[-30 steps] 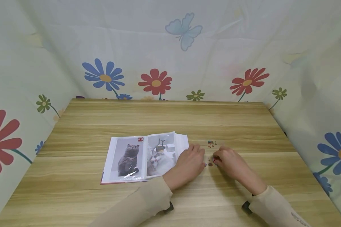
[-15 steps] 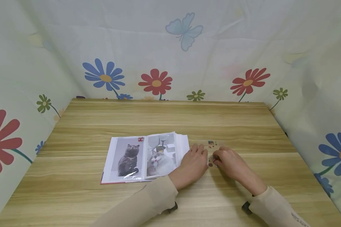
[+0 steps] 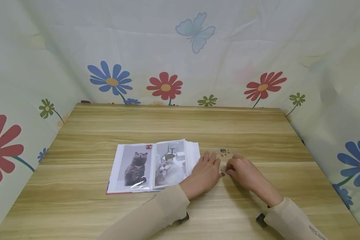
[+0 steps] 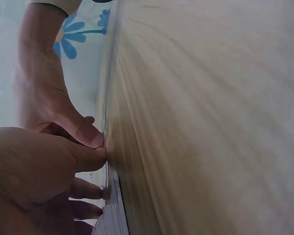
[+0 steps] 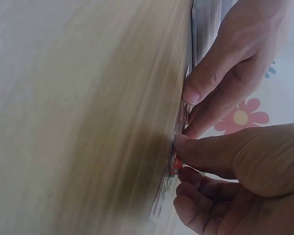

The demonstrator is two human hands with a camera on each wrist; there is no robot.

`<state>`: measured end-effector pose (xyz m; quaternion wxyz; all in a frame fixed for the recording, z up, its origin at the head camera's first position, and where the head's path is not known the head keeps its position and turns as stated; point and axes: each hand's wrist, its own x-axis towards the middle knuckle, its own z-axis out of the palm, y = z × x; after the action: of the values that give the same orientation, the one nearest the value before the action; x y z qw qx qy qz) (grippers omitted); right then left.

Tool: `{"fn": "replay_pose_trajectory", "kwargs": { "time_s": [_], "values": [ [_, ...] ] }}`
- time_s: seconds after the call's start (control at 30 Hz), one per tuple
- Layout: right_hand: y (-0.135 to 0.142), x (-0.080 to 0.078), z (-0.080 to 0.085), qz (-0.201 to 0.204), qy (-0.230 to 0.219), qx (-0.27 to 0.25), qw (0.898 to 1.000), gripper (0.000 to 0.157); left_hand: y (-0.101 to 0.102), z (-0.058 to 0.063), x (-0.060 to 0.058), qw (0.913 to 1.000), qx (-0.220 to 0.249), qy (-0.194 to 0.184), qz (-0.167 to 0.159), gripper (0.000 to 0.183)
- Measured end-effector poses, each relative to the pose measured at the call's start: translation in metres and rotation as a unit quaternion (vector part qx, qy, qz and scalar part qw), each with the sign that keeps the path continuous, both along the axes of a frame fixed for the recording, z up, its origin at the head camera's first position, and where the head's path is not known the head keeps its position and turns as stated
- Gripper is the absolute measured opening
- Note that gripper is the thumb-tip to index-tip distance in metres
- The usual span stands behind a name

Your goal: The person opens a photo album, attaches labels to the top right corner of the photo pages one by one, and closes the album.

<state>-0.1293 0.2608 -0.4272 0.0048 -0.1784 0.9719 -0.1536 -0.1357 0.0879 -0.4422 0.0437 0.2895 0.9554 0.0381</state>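
Note:
A clear sticker sheet (image 3: 223,152) with small coloured prints lies flat just right of an open photo album (image 3: 115,173). My left hand (image 3: 206,171) rests on the sheet's left part with its fingers stretched out, the thumb close by the right fingertips. Thumb and index finger of my right hand (image 3: 241,171) pinch a small red sticker (image 5: 176,165) at the sheet, as the right wrist view shows. Part of the sheet is covered by both hands.
The album shows a grey cat photo (image 3: 135,166) on the left page and a white cat photo (image 3: 170,168) on the right, with a small red sticker (image 3: 149,146) on the left page's upper corner. A flowered curtain (image 3: 225,56) surrounds the wooden table (image 3: 180,123).
My left hand has shifted a little to the right, off the album's edge and further onto the sticker sheet. The right hand stays in nearly the same place, with its fingertips still pinching.

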Motion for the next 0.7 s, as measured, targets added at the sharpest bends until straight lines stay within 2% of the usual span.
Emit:
{"fn": "replay_pose_trajectory", "kwargs": {
  "time_s": [0.1,0.4,0.7],
  "values": [
    [0.001,0.001,-0.001,0.004,0.015,0.002,1.000,0.009,0.000,0.004,0.002,0.9998,-0.001,-0.019,0.005,0.060],
    [0.004,0.006,-0.002,-0.001,0.053,0.011,0.999,0.013,0.001,0.006,0.004,0.9998,-0.016,-0.011,-0.001,0.060],
    [0.007,0.014,0.001,0.008,0.084,0.007,0.996,0.013,0.002,0.006,0.003,0.9997,-0.018,-0.018,0.004,0.060]
  ]
}}
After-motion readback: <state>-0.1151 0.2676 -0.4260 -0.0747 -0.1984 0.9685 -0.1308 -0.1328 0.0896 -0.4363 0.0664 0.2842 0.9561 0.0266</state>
